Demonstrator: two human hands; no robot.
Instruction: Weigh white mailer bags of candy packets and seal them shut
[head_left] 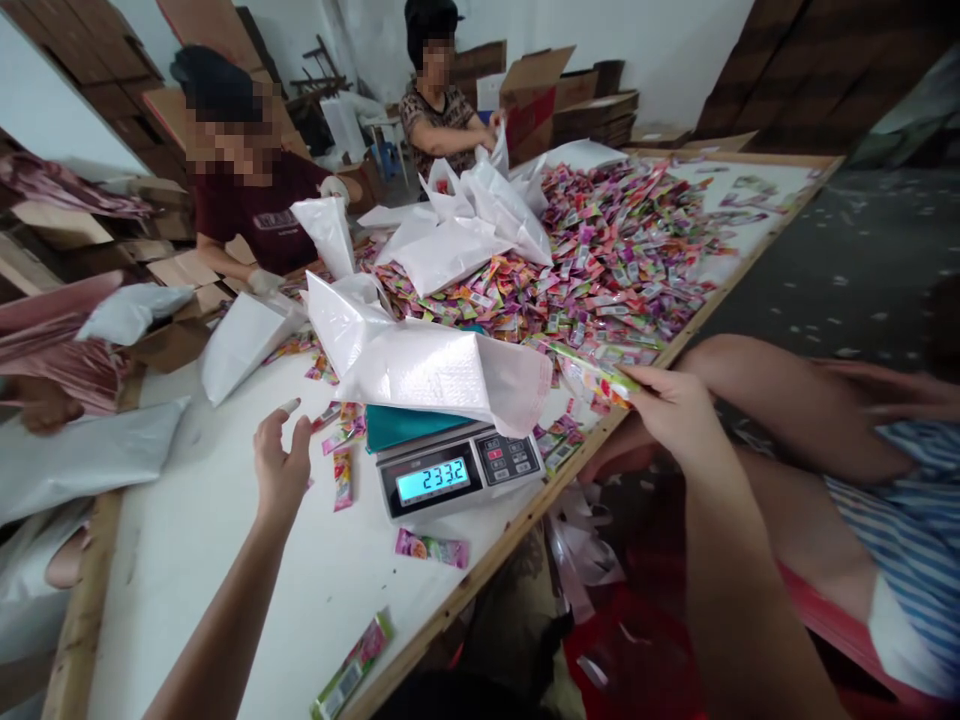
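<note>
My left hand (281, 455) hovers over the table left of the scale, thumb and fingers apart, holding nothing. In my right hand (671, 405), at the table's right edge, thumb and fingers pinch a green-and-red snack sachet (611, 382); whether more than one is held I cannot tell. Between my hands stands a digital scale (461, 470) reading 233.2. A white mailer bag (420, 370) lies on its teal pan, with its clear flap towards the right. A few loose sachets lie around the scale, one purple sachet (431, 548) in front of it.
A large heap of colourful sachets (592, 250) covers the far table, with several white bags (457, 240) on it. Two people work across the table; another person's hand (49, 405) shows at left. A person's bare legs (772, 420) are close at right. Wooden edging (480, 570) borders the table.
</note>
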